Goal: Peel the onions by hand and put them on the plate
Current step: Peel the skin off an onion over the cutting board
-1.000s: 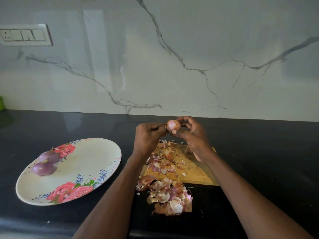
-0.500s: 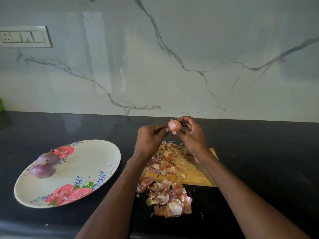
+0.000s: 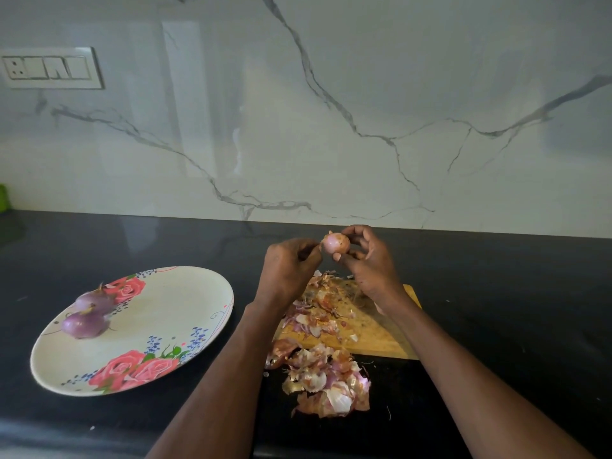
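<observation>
Onion [image 3: 335, 243]: small, round, pale pink, partly skinned, papery flecks clinging. Held in the air in the right hand [image 3: 367, 263], fingertips curled round it from above and below. Left hand [image 3: 289, 263] just left of the grip, fingers curled and pinched together at the onion's left side; what they pinch is too small to tell, likely a strip of skin.

Directly below the grip: wooden board [image 3: 381, 332], tan, worn, littered with dry skins [image 3: 318, 309]. Nearer the person, off the board, a heap of peels [image 3: 328, 382], papery, curled, pink, white and brown, on the counter [image 3: 496, 293], black, glossy stone.

Well left of the grip and lower: oval plate [image 3: 172, 313], cream, smooth, printed with pink roses and blue sprigs. Two peeled onions [image 3: 84, 324], purple, shiny, touching, at its far left.

Behind the grip: white marble wall [image 3: 364, 94], grey veins, polished. Switch panel [image 3: 49, 67] at upper left; no legible writing anywhere.
</observation>
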Motion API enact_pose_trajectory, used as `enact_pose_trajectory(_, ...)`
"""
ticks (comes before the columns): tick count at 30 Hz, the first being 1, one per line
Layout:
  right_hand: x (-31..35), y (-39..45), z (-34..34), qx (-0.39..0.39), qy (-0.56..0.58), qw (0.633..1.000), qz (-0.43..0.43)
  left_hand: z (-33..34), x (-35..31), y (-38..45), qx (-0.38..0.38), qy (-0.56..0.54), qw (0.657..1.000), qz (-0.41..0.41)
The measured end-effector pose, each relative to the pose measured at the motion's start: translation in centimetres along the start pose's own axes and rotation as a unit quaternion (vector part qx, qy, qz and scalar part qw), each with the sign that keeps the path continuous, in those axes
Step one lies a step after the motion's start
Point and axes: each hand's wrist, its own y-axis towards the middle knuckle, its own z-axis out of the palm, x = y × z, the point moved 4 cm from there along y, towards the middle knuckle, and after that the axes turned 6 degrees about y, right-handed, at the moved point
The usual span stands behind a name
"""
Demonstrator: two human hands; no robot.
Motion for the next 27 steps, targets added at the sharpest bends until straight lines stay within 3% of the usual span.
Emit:
enact_pose_trajectory(12,0.33,-0.2,0.17,0.058,0.218,0.971,0.081,-0.37,0.19,0.15,-0.034,-0.018,0.999,-0.031)
enact_pose_trajectory(20,0.43,-0.24,0.1,0.032,0.263,0.958,0.114,-0.72,0.11,0.08,-0.074,-0.032,0.996,-0.045)
enact_pose_trajectory(27,0.54,-0.3,0.17,0.045,0.272,0.955,0.107,-0.04,-0.45,0.16,0.009,-0.098,0.995,-0.025)
